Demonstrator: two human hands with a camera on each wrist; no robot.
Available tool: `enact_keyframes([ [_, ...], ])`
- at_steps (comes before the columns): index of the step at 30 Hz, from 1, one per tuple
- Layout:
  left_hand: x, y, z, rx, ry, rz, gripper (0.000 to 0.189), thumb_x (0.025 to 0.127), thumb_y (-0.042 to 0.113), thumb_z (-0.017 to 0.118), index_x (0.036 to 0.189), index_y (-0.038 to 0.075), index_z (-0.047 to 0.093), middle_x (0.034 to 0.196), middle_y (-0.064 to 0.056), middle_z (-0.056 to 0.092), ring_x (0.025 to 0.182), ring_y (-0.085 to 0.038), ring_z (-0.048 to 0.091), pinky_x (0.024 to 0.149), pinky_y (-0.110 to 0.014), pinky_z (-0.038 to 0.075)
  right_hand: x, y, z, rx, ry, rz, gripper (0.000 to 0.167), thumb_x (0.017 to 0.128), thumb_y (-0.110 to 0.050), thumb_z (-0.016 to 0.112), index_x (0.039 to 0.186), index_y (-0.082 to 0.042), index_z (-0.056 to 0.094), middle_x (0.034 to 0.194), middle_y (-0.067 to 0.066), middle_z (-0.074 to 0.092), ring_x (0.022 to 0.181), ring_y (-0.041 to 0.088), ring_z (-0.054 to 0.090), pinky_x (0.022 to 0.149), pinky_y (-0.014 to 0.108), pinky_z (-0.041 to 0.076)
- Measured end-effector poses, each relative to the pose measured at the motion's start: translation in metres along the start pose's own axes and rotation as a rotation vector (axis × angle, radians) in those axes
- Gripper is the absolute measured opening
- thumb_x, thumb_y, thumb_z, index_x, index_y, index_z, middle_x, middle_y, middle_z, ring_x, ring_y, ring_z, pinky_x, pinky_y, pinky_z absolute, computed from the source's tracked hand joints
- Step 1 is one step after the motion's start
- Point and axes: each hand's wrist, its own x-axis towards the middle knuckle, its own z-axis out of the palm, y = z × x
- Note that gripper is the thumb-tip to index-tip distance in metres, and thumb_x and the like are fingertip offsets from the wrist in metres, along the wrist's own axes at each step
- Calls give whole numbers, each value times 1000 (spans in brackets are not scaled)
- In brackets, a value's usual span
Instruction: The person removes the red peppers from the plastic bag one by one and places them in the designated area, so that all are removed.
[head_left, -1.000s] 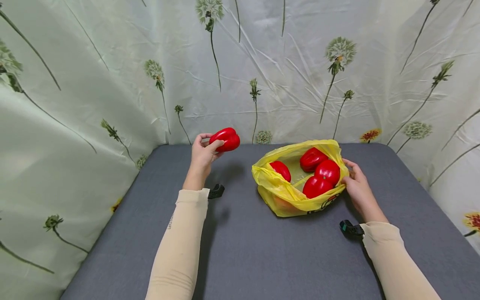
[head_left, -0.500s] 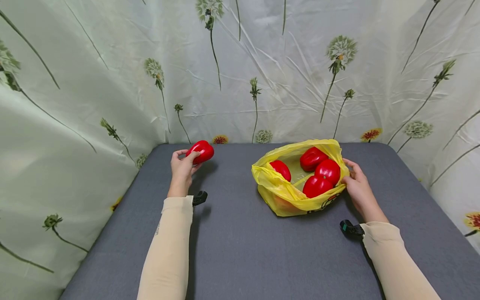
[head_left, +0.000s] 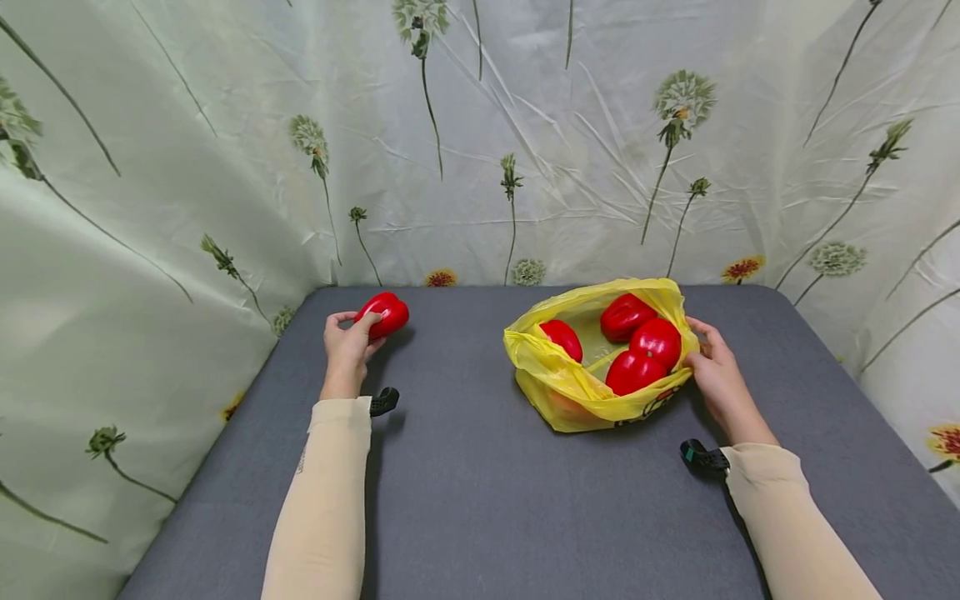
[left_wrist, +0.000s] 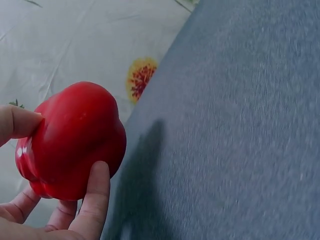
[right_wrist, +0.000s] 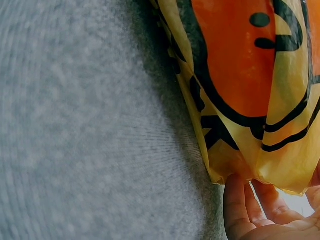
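My left hand (head_left: 345,348) grips a red bell pepper (head_left: 386,314) near the back left of the table, thumb on one side and fingers round the other. In the left wrist view the glossy, lobed pepper (left_wrist: 75,135) is held above the grey surface, its shadow beside it. A yellow plastic bag (head_left: 558,404) sits right of centre with its mouth spread wide. Several red bell peppers (head_left: 636,372) lie inside it. My right hand (head_left: 723,383) holds the bag's right edge, thumb in front and fingers behind; the right wrist view shows fingertips at the printed plastic (right_wrist: 235,165).
Everything is on a grey cloth-covered table (head_left: 480,500). A pale curtain (head_left: 480,125) with dandelion prints hangs along its back and sides. Each forearm wears a beige sleeve (head_left: 322,500) and a black wrist device (head_left: 701,456).
My left hand has moved left and lower with the bell pepper, away from the bag and closer to the table. The right hand and the bag have stayed in place.
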Motion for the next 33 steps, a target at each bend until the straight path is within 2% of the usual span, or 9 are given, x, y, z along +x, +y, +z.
enact_keyframes([
  [5,-1,-1,-5,52,28,-11,55,97,18,75,139,12,40,164,-13,35,143,-34,53,104,-42,60,-1,0,0,-2,0,-2,70,103,4,38,170,-5,19,161,35,36,127,27,49,79,6,45],
  [12,1,-4,-11,94,47,-18,60,98,22,75,144,10,38,168,-13,32,148,-34,50,105,-43,59,-2,1,0,5,-13,2,69,105,3,37,170,-5,17,162,35,36,124,21,50,80,6,45],
  [17,2,-5,-17,208,63,-23,63,99,32,73,147,9,39,168,-14,34,146,-34,54,106,-42,59,-1,1,0,2,-9,6,68,106,2,37,171,-6,18,161,34,37,118,14,49,80,6,46],
  [19,2,-4,-19,278,74,-23,60,99,37,72,143,8,42,164,-15,39,138,-32,59,100,-37,63,-1,1,0,-1,-6,5,68,106,2,37,171,-6,18,161,33,38,116,12,49,80,6,46],
  [21,2,-4,-23,348,86,-24,55,99,41,71,135,9,46,154,-16,46,120,-30,66,87,-31,65,-1,1,0,-4,-5,0,68,105,2,37,171,-5,18,159,33,39,114,10,49,80,7,46],
  [23,2,-3,-26,401,95,-25,51,98,45,71,127,10,48,141,-14,51,100,-26,68,73,-26,63,-1,1,0,1,-8,-3,68,105,2,37,170,-5,19,159,33,39,113,9,49,80,7,46],
  [25,1,-2,-29,434,88,-30,51,98,47,70,126,10,50,132,-13,53,87,-23,65,65,-23,58,-2,0,0,8,-11,-3,69,104,3,37,170,-5,18,160,33,38,114,9,49,81,7,46],
  [28,1,-1,-33,441,61,-47,59,98,48,69,136,6,53,133,-13,56,86,-18,64,66,-20,57,-2,0,-1,21,-17,-3,70,103,3,37,170,-5,18,162,34,37,117,11,49,81,6,46],
  [33,3,1,-39,398,29,-102,69,99,47,68,150,3,51,141,-14,57,88,-13,66,69,-17,57,-3,-1,-1,26,-22,-1,71,103,4,37,170,-5,17,163,34,36,122,16,50,82,6,46],
])
